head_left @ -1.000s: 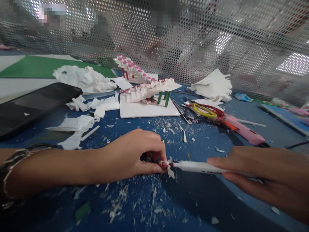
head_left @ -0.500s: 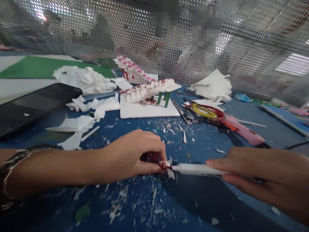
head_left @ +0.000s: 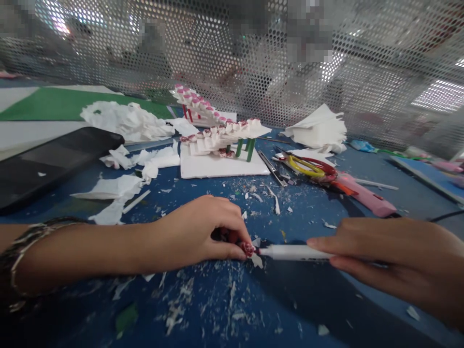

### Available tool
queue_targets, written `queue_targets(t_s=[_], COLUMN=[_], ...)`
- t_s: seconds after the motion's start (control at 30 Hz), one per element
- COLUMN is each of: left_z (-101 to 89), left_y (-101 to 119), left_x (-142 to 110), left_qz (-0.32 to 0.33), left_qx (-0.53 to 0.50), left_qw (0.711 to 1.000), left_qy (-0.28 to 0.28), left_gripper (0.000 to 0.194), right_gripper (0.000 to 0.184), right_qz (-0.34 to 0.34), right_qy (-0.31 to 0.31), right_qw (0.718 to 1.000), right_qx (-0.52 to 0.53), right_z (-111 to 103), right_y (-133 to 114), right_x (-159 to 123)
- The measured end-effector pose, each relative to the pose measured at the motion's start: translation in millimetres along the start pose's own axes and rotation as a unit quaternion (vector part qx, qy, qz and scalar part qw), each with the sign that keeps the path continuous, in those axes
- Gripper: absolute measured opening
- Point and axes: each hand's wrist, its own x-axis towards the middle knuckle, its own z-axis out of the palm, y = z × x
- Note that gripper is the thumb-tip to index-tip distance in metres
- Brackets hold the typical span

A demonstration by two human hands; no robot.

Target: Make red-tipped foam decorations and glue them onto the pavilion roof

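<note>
Low over the blue table, my left hand (head_left: pixel 203 232) pinches a small crumpled paper flower (head_left: pixel 248 249), white with dark red colouring, between thumb and fingers. My right hand (head_left: pixel 384 263) is closed round a white marker (head_left: pixel 295 252) lying nearly level. Its dark red tip points left and meets, or almost meets, the flower's edge. Beyond my hands stands a white paper stair model (head_left: pixel 221 137) on green posts, with similar red-tinted flowers along its edge. It rests on a white board (head_left: pixel 224 167). A second stair model (head_left: pixel 203 104), with pink dots and red posts, is behind it.
Scissors (head_left: pixel 308 166) and a pink glue gun (head_left: pixel 369 193) lie at the right, near a metal craft knife (head_left: pixel 272 168). A black phone (head_left: pixel 58 164), crumpled tissue (head_left: pixel 123 121) and paper scraps fill the left. A perforated metal screen (head_left: pixel 253 63) closes off the back.
The marker's tip has shifted slightly at the flower, and my right hand has moved a little left. The flower has turned slightly in my left fingers and shows more red.
</note>
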Motion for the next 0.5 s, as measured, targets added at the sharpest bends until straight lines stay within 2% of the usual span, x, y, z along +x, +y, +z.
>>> queue_targets(t_s=[0.33,0.5], left_z=[-1.5,-1.0], left_y=[0.9,0.5], left_x=[0.1,0.2], left_qz=[-0.011,-0.008], left_qx=[0.011,0.014], left_qw=[1.000,1.000], left_qy=[-0.006,-0.008], left_gripper=[0.006,0.007], right_gripper=[0.025,0.028], right_qz=[0.006,0.002], right_qy=[-0.021,-0.010], right_qw=[1.000,1.000], right_qx=[0.011,-0.012], right_z=[-0.7,-0.8], right_y=[-3.5,-2.4], right_x=[-1.6,-1.4])
